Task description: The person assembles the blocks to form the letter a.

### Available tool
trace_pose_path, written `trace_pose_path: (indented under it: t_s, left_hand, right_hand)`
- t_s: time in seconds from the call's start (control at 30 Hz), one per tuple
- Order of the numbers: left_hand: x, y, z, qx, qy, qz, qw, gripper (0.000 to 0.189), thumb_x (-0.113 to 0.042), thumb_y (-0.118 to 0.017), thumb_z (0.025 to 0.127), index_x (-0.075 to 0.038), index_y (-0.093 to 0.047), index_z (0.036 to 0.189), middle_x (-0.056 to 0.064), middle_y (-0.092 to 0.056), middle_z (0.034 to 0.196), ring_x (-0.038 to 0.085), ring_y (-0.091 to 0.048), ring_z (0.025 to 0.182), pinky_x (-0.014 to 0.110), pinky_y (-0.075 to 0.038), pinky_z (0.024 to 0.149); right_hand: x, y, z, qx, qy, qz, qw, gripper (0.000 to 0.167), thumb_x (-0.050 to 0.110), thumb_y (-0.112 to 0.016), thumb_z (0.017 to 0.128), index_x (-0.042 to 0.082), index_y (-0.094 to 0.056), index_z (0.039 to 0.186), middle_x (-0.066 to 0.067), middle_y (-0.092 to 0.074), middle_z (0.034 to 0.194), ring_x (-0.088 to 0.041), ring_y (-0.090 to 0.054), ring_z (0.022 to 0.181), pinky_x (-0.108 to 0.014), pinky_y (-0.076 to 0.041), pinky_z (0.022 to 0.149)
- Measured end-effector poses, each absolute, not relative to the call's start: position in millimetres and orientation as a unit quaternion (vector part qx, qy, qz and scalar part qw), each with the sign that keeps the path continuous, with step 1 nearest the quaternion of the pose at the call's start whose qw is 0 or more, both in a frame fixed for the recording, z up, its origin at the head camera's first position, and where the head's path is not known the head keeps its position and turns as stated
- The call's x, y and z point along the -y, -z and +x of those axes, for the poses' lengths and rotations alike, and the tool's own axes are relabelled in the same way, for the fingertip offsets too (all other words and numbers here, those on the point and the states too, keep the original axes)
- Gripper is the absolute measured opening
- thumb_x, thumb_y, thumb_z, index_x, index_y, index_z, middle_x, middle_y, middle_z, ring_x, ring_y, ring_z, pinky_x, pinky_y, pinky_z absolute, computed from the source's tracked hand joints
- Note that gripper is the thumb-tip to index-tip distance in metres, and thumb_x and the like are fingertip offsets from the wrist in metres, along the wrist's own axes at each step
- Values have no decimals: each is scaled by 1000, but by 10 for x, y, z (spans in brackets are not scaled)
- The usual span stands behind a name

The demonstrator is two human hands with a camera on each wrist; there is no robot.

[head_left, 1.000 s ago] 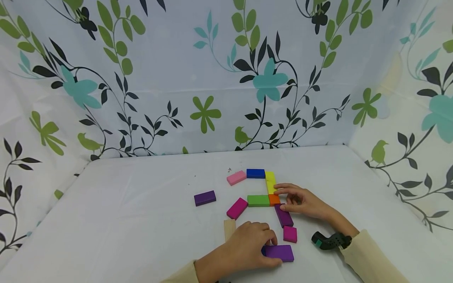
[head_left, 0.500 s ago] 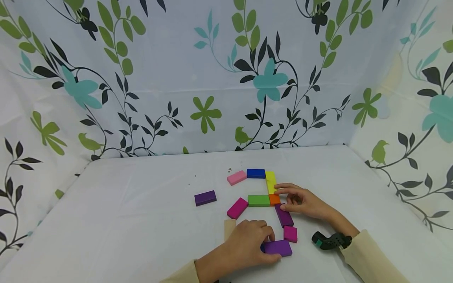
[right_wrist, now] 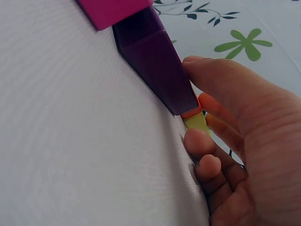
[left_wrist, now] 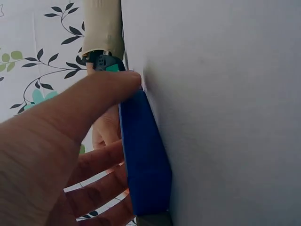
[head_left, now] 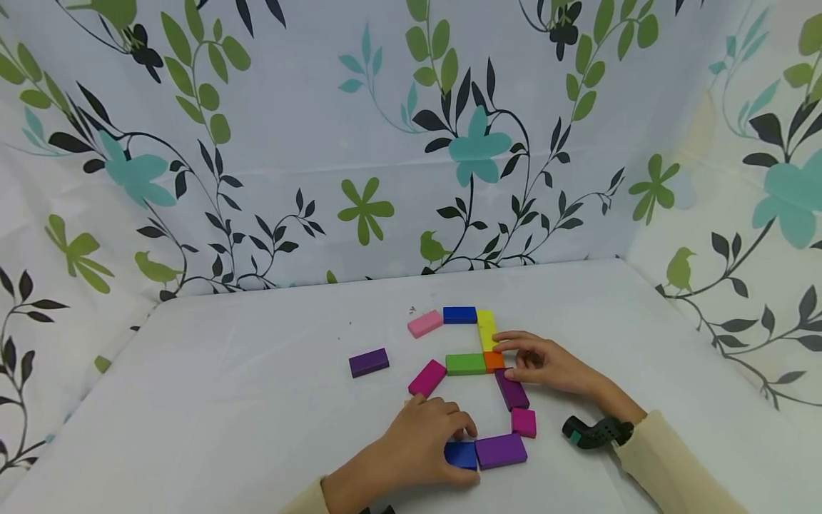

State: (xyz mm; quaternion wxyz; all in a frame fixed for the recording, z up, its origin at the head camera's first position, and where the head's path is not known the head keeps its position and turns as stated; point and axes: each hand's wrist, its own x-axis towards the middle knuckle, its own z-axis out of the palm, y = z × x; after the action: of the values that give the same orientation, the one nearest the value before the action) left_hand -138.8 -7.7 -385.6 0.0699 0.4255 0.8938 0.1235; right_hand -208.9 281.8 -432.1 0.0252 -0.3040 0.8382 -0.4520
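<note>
A blue block [head_left: 460, 455] lies between the thumb and fingers of my left hand [head_left: 420, 442]. In the left wrist view, the thumb is at one edge of the blue block [left_wrist: 146, 155], the other fingers at its far side. Against its right end lies a purple block [head_left: 501, 451]. My right hand [head_left: 546, 365] rests beside the upper blocks, its thumb at the dark purple block [head_left: 511, 390] and its fingertips at the yellow block [head_left: 486, 330]. In the right wrist view the thumb touches the side of the dark purple block [right_wrist: 160, 70].
Green [head_left: 465, 365], orange [head_left: 494, 361] and small magenta [head_left: 524, 422] blocks belong to the same curved row, with another blue block [head_left: 459, 315] and a pink block [head_left: 425, 324] at its top. A magenta block [head_left: 427, 378] and a dark purple block [head_left: 369, 363] lie to the left.
The left hand has pushed the purple block up toward the small magenta block, then shifted left to the blue block. The right hand keeps its place; the head view has shifted slightly.
</note>
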Motion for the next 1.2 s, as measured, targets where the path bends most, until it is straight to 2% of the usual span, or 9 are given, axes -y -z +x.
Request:
trace_pose_path:
  t_s: [0.23, 0.43, 0.5, 0.67, 0.87, 1.07, 1.2]
  left_hand:
    - [118, 3890, -1375, -887, -125, 442, 43, 34, -55, -75, 79, -28, -71, 100, -19, -56, 83, -4, -49, 80, 22, -32, 70]
    - [167, 3852, -1376, -894, -150, 422, 31, 38, -62, -69, 80, -31, -70, 102, -14, -58, 102, 0, -53, 93, 27, -40, 80]
    - [187, 3834, -1387, -896, -162, 413, 24, 38, -61, -68, 81, -30, -70, 101, -13, -59, 103, 1, -54, 96, 29, -42, 83]
    - [249, 3825, -1441, -898, -177, 404, -4, 34, -57, -66, 85, -26, -71, 97, -13, -62, 98, 1, -56, 94, 27, -42, 80]
    - [370, 3830, -1568, -898, -200, 387, -66, 29, -50, -68, 86, -23, -72, 93, -10, -66, 95, 6, -59, 91, 27, -43, 77]
    - [526, 3814, -1704, -892, -241, 360, -132, 19, -37, -76, 83, -19, -73, 87, -6, -67, 89, 10, -61, 87, 34, -46, 78]
    - [605, 3801, -1768, -895, -246, 347, -135, 16, -33, -76, 83, -18, -73, 89, -5, -67, 90, 12, -62, 89, 39, -47, 81]
  right_hand:
    - [-2800, 4310, -2078, -833, 460, -307, 24, 37, 11, -70, 89, 6, -64, 125, -19, -49, 140, -12, -49, 73, -22, -41, 60]
    - [-2782, 4298, -2066, -833, 457, -311, 22, 37, 10, -71, 89, 5, -64, 125, -21, -49, 139, -13, -49, 72, -22, -41, 60]
    - [-2780, 4300, -2068, -834, 456, -310, 20, 37, 10, -71, 88, 5, -64, 124, -20, -50, 138, -13, -49, 73, -21, -41, 60]
    - [-2790, 4318, -2084, -838, 450, -307, 17, 37, 10, -71, 88, 6, -64, 124, -19, -50, 138, -12, -50, 73, -21, -41, 60]
    - [-2778, 4311, -2089, -838, 452, -307, 16, 37, 11, -71, 88, 7, -64, 124, -18, -51, 138, -12, -50, 73, -22, -42, 59]
    - [-2762, 4284, -2078, -835, 454, -309, 15, 37, 11, -71, 88, 5, -64, 124, -19, -50, 138, -13, -50, 74, -22, -42, 60]
    - [-2773, 4290, -2073, -834, 457, -309, 18, 37, 10, -71, 88, 6, -64, 124, -18, -50, 138, -13, -50, 74, -22, -42, 60]
